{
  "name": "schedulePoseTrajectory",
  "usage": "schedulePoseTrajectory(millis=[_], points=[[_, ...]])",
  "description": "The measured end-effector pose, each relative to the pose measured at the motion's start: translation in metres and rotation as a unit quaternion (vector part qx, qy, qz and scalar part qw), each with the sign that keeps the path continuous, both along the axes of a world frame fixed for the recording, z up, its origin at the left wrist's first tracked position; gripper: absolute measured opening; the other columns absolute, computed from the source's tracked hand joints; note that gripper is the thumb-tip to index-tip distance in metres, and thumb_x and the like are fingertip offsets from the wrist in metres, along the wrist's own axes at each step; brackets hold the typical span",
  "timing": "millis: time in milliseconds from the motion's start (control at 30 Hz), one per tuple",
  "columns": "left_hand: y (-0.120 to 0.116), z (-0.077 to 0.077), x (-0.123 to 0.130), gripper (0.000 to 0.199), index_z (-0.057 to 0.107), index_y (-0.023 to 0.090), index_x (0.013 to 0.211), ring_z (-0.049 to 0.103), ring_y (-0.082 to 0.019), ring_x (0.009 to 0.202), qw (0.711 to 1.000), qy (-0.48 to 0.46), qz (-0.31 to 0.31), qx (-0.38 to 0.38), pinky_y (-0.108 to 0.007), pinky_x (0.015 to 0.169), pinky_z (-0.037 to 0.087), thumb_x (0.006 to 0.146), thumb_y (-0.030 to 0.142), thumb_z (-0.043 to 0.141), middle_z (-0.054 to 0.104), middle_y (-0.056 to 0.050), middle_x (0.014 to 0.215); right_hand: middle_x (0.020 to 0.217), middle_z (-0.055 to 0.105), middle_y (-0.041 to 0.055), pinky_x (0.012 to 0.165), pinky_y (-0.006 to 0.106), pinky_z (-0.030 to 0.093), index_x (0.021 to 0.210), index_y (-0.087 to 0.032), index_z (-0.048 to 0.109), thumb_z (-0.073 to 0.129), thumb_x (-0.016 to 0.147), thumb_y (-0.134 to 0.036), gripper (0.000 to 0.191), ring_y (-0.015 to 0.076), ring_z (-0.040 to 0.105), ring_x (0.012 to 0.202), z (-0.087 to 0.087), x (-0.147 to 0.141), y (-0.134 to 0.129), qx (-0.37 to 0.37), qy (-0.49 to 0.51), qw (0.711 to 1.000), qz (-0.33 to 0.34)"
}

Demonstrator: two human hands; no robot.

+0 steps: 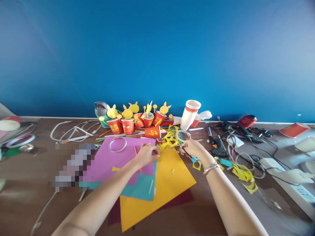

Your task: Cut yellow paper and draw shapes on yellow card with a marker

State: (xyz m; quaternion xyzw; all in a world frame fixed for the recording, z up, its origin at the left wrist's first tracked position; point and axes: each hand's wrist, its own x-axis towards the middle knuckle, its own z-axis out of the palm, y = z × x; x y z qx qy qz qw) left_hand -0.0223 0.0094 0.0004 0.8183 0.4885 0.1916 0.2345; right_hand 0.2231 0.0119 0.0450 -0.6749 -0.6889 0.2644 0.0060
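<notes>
My left hand (147, 154) is closed in a pinch over the edge between the purple sheet (137, 142) and the orange-yellow sheet (169, 173). What its fingertips hold, if anything, is too small to make out. To the right, my right hand (193, 148) grips dark-handled scissors (184, 150), their thin tip pointing left toward the other hand. A teal sheet (142, 188) lies partly under the purple one. Just beyond the hands are cut yellow paper scraps (169, 139). A red straw-like stick (136, 150) rests beside my left wrist, and a tape roll (118, 144) lies on the purple sheet.
Several red paper cups (128, 127) with yellow animal-head cutouts line the wall. A tall cup stack (190, 114) stands right of them. Further right lie a glue gun (219, 147), tangled cables and a power strip (295, 186). A white cable (73, 131) coils at left.
</notes>
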Motion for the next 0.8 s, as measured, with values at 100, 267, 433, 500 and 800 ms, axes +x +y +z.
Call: schedulePoseTrajectory(millis=[100, 267, 433, 500, 800], points=[[0.002, -0.003, 0.001, 0.006, 0.063, 0.022, 0.066, 0.060, -0.017, 0.079, 0.999, -0.024, 0.030, 0.007, -0.032, 0.088, 0.036, 0.071, 0.018, 0.060, 0.068, 0.002, 0.073, 0.049, 0.058, 0.0034, 0.045, 0.020, 0.032, 0.049, -0.015, 0.050, 0.055, 0.075, -0.024, 0.028, 0.0128, 0.056, 0.048, 0.012, 0.000, -0.007, 0.000, -0.014, 1.000, 0.015], [0.007, -0.006, -0.001, 0.009, 0.060, 0.020, 0.067, 0.059, -0.015, 0.073, 0.991, -0.084, 0.105, 0.029, -0.027, 0.075, 0.042, 0.074, 0.021, 0.053, 0.066, 0.001, 0.070, 0.053, 0.059, -0.0011, 0.043, 0.018, 0.034, 0.076, -0.017, 0.058, 0.062, 0.074, -0.029, 0.013, 0.0111, 0.054, 0.045, 0.017, -0.007, -0.018, -0.120, 0.114, 0.981, 0.098], [0.008, -0.004, -0.002, 0.009, 0.059, 0.020, 0.068, 0.060, -0.016, 0.074, 0.983, -0.136, 0.119, 0.024, -0.027, 0.074, 0.044, 0.074, 0.025, 0.055, 0.066, 0.001, 0.072, 0.050, 0.057, -0.0023, 0.043, 0.018, 0.035, 0.083, -0.017, 0.059, 0.071, 0.069, -0.034, 0.025, 0.0120, 0.053, 0.047, 0.010, -0.015, -0.018, -0.222, 0.130, 0.948, 0.185], [0.008, -0.005, -0.002, 0.009, 0.061, 0.020, 0.069, 0.061, -0.016, 0.073, 0.983, -0.150, 0.109, 0.010, -0.026, 0.072, 0.045, 0.074, 0.026, 0.057, 0.067, 0.001, 0.071, 0.050, 0.057, -0.0017, 0.043, 0.018, 0.035, 0.080, -0.016, 0.059, 0.069, 0.071, -0.031, 0.020, 0.0118, 0.053, 0.046, 0.005, -0.013, -0.013, -0.211, 0.120, 0.956, 0.165], [0.007, -0.012, 0.000, 0.013, 0.064, 0.019, 0.083, 0.063, -0.014, 0.072, 0.980, -0.184, 0.075, -0.011, -0.024, 0.070, 0.047, 0.075, 0.029, 0.060, 0.068, 0.001, 0.075, 0.068, 0.065, 0.0054, 0.054, 0.023, 0.035, 0.082, -0.017, 0.060, 0.059, 0.079, -0.032, 0.015, 0.0180, 0.061, 0.064, -0.007, -0.011, -0.002, 0.035, -0.021, 0.999, 0.013]])
